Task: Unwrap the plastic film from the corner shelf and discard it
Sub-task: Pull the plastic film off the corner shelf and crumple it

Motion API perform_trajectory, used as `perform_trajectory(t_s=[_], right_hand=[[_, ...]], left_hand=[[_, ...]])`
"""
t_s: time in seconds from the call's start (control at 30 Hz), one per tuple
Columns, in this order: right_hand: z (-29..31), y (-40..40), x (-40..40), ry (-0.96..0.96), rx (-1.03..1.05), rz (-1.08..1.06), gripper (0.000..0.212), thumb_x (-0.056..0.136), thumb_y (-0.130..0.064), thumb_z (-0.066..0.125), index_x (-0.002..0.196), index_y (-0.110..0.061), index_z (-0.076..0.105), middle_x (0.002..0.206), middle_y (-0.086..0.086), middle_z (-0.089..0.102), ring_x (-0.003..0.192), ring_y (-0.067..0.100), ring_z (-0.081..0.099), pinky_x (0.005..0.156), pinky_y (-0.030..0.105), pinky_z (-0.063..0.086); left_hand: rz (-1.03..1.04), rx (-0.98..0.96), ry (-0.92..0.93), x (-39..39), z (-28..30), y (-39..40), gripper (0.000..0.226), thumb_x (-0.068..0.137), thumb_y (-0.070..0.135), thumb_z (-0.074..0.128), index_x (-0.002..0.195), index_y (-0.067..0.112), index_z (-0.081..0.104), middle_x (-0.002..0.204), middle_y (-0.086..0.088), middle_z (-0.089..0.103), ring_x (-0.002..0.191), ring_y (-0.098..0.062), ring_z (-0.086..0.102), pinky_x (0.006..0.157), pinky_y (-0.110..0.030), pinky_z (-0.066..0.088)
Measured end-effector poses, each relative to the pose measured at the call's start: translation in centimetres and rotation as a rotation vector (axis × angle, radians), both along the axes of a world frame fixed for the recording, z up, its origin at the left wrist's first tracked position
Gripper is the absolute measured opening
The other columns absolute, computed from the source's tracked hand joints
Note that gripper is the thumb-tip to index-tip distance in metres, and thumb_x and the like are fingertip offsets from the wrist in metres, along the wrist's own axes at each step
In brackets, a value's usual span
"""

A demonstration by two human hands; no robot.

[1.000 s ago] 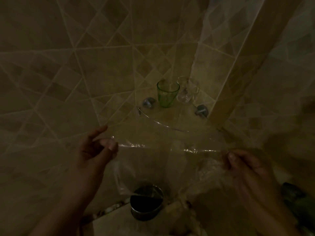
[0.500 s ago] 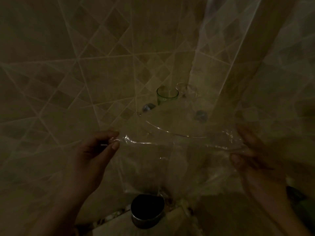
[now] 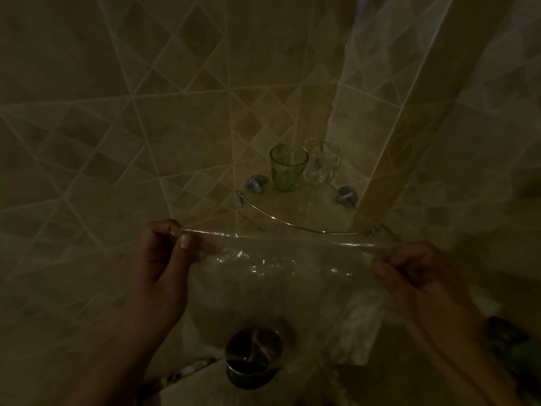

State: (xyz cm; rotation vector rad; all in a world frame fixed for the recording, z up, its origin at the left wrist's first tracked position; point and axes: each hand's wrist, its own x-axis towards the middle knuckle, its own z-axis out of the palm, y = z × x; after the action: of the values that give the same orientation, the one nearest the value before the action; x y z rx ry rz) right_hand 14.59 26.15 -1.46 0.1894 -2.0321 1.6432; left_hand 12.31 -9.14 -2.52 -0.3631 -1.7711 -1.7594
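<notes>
A clear glass corner shelf (image 3: 295, 213) is fixed in the tiled corner by two round metal mounts. A sheet of transparent plastic film (image 3: 278, 259) is stretched flat in front of and below the shelf's curved edge. My left hand (image 3: 164, 259) pinches the film's upper left corner between thumb and fingers. My right hand (image 3: 409, 271) grips the upper right edge, seen partly through the film. The film hangs down from both hands and looks clear of the shelf.
A green glass tumbler (image 3: 288, 168) and a clear glass mug (image 3: 320, 161) stand at the back of the shelf. A round metal bin (image 3: 253, 358) sits on the floor below. Tiled walls close in left and right; the room is dim.
The film, earlier lifted up in front of the shelf, has come down below its front edge. Both hands moved lower and now pull the top edge taut.
</notes>
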Motion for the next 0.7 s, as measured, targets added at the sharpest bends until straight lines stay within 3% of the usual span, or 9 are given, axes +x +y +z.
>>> perform_trajectory(t_s=[0.1,0.27,0.33,0.47,0.57,0.63,0.7], right_hand=[[-0.1,-2.8,-1.2,-0.167,0.006,0.080,0.061,0.069,-0.002,0.079,0.093,-0.054,0.059,0.067,-0.016,0.070,0.061,-0.002,0.065,0.056,0.009,0.050],[-0.8,-3.4,-1.9,-0.356,0.022,0.144,0.016,0.077,-0.015,0.073,0.077,-0.031,0.073,0.064,-0.013,0.072,0.057,-0.005,0.060,0.053,0.009,0.046],[-1.1,-3.8,-2.2,-0.386,-0.050,0.146,0.012,0.078,-0.017,0.071,0.077,-0.028,0.073,0.065,-0.011,0.073,0.058,-0.004,0.061,0.053,0.010,0.047],[-1.0,-4.0,-2.6,-0.432,-0.146,0.215,0.008,0.072,-0.023,0.073,0.078,-0.028,0.071,0.069,-0.008,0.074,0.059,0.004,0.064,0.049,0.017,0.050],[-0.5,-3.2,-3.2,-0.434,-0.105,0.262,0.046,0.053,-0.043,0.080,0.097,-0.037,0.069,0.077,-0.003,0.074,0.060,0.002,0.066,0.047,0.017,0.051],[0.4,-2.7,-4.1,-0.384,-0.045,0.247,0.063,0.044,-0.060,0.080,0.103,-0.041,0.066,0.088,-0.009,0.072,0.074,-0.003,0.067,0.059,0.014,0.054],[1.5,-2.4,-4.8,-0.357,0.106,0.222,0.067,0.038,-0.075,0.075,0.101,-0.053,0.064,0.099,-0.015,0.071,0.091,-0.002,0.066,0.074,0.017,0.055]], left_hand=[[0.063,-0.017,-0.043,0.0,0.0,1.4,0.024,0.097,0.018,0.051,0.086,0.040,0.053,0.070,0.016,0.065,0.056,0.000,0.060,0.050,-0.015,0.051],[0.107,-0.078,-0.174,-1.2,-2.4,0.7,0.035,0.097,0.011,0.046,0.081,0.042,0.051,0.058,0.007,0.061,0.043,-0.004,0.051,0.041,-0.018,0.043],[0.123,-0.100,-0.184,-1.6,-2.8,0.6,0.044,0.098,0.003,0.047,0.080,0.043,0.052,0.061,0.007,0.061,0.042,-0.003,0.050,0.041,-0.016,0.043],[0.102,-0.091,-0.214,-2.4,-2.5,0.7,0.030,0.098,0.003,0.047,0.082,0.028,0.050,0.062,0.011,0.062,0.042,-0.001,0.049,0.039,-0.016,0.043],[0.032,-0.118,-0.228,-2.9,-1.6,-0.1,0.035,0.098,0.003,0.047,0.080,0.033,0.050,0.059,0.012,0.063,0.042,0.001,0.047,0.040,-0.014,0.040],[-0.016,-0.121,-0.234,-3.2,-0.6,-0.6,0.039,0.098,0.004,0.048,0.078,0.037,0.051,0.060,0.013,0.063,0.044,0.000,0.048,0.041,-0.015,0.041],[-0.023,-0.212,-0.205,-3.8,0.8,-0.6,0.035,0.097,0.009,0.051,0.080,0.039,0.051,0.063,0.013,0.065,0.045,0.000,0.050,0.042,-0.015,0.043]])
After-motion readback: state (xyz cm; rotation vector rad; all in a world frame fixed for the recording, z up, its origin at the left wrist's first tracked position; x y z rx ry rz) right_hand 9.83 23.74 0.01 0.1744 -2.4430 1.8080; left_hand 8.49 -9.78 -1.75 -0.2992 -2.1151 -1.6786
